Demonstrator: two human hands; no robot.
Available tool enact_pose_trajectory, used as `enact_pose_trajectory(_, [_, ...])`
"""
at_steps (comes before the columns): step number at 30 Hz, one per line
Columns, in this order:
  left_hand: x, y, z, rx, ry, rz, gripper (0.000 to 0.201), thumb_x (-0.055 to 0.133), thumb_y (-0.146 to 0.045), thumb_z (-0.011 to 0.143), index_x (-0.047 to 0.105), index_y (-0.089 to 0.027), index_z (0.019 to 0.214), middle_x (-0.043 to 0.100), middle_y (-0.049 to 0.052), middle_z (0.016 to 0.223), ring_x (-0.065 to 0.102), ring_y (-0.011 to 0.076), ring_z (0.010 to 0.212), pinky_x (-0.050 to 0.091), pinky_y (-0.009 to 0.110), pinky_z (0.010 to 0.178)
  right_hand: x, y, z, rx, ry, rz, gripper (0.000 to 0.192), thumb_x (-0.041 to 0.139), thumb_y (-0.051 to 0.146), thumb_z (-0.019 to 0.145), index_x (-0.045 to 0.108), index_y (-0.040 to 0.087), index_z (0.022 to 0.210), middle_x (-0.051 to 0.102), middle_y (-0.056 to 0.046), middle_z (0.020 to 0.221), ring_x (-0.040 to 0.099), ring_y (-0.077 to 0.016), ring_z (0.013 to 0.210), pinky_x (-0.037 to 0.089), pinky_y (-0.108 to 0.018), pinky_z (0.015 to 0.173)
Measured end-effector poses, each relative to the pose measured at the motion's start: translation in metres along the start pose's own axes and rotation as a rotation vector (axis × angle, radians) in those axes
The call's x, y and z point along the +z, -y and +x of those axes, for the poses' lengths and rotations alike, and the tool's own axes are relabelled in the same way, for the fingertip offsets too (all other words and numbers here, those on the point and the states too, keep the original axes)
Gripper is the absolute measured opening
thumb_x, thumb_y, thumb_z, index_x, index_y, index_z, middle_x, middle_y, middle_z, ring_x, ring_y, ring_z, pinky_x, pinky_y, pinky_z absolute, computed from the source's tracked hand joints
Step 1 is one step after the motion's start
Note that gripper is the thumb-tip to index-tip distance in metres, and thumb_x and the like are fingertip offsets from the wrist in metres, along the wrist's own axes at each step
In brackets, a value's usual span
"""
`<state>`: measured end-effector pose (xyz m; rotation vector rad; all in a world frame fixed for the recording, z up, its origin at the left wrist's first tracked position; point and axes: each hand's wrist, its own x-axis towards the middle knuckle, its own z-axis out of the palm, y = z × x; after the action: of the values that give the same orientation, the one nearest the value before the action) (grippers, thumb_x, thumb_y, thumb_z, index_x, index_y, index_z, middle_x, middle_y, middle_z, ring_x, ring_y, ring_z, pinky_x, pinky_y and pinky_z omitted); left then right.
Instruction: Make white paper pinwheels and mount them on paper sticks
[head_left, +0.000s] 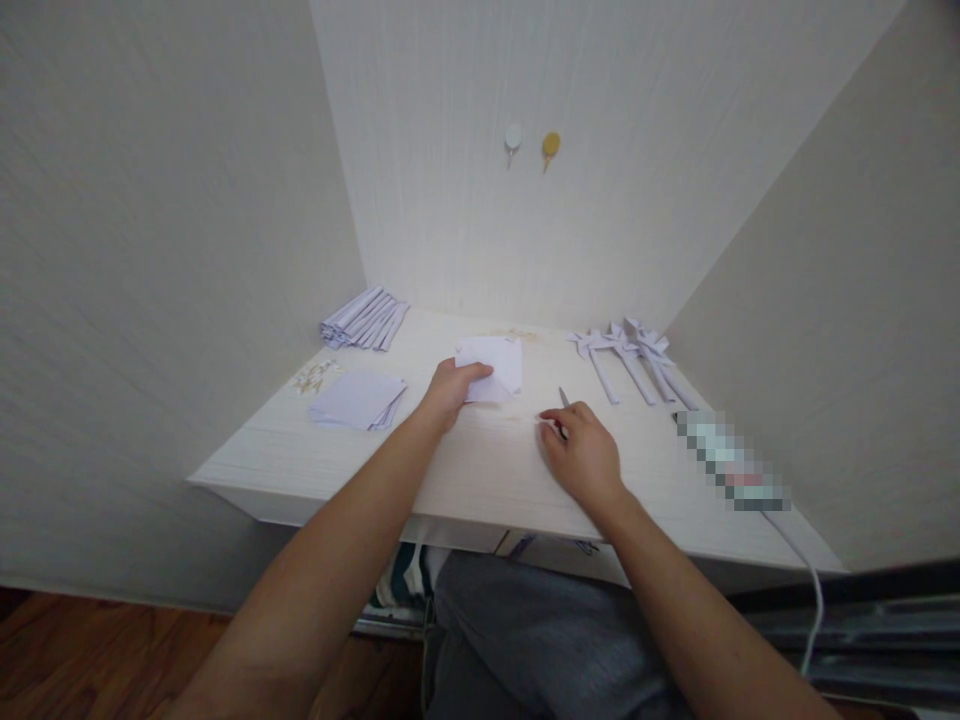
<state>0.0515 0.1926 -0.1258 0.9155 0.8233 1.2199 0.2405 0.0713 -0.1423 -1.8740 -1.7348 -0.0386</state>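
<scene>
My left hand [450, 388] is closed on a white square sheet of paper [506, 358], its thumb on top. The sheet has cut-looking corners and a flap at its lower edge. To the right, my right hand [583, 452] rests low over the table, thumb and fingers pinched at a tiny whitish bit too small to name. A slim grey metal tip [564, 396] sticks out behind its fingers; the rest of that tool is hidden. Left of my left hand lies a stack of square paper sheets [356, 398].
Rolled paper sticks [365, 320] lie in a pile at the back left, with small whitish and yellowish pieces [315, 376] in front. Several paper pinwheels [626, 350] lie at the back right. A blurred-out device [727, 462] with a white cable [814, 590] sits at the right. Walls enclose the white table [465, 480].
</scene>
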Motion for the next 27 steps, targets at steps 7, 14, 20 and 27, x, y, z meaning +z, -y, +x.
enact_pose_trajectory(7, [0.000,0.001,-0.001,0.018,0.034,0.023,0.035,0.085,-0.022,0.053,0.077,-0.011,0.086,0.080,0.010,0.084,0.075,0.0271,0.080,0.056,0.035,0.078,0.014,0.022,0.014,-0.139,0.099,-0.089,0.025,0.060,0.029,0.099,0.081,0.020,0.110,0.073,-0.014,0.111,0.061,-0.0346,0.110,0.045,-0.045,0.089])
enact_pose_trajectory(14, [0.001,0.000,-0.001,-0.004,0.015,0.038,0.029,0.080,-0.023,0.054,0.076,-0.013,0.081,0.079,0.009,0.079,0.073,0.0253,0.074,0.054,0.033,0.073,0.014,0.018,0.016,-0.138,0.097,-0.060,0.021,0.058,0.024,0.098,0.078,0.020,0.094,0.075,-0.011,0.104,0.062,-0.0327,0.105,0.045,-0.044,0.088])
enact_pose_trajectory(20, [0.000,-0.001,0.001,-0.023,-0.024,0.080,0.018,0.077,-0.026,0.058,0.071,-0.016,0.071,0.071,0.003,0.064,0.064,0.0183,0.058,0.047,0.028,0.058,0.013,0.008,0.013,-0.073,0.009,0.055,0.022,0.051,0.024,0.097,0.072,0.018,0.091,0.074,-0.013,0.090,0.065,-0.0294,0.092,0.047,-0.041,0.086])
enact_pose_trajectory(27, [-0.002,0.002,0.002,-0.019,-0.047,0.164,0.015,0.072,-0.028,0.062,0.065,-0.017,0.071,0.064,0.000,0.060,0.059,0.0157,0.054,0.039,0.025,0.052,0.013,0.000,0.011,0.033,-0.087,0.229,0.016,0.053,0.031,0.089,0.065,0.020,0.086,0.073,-0.007,0.080,0.065,-0.0228,0.073,0.048,-0.034,0.072])
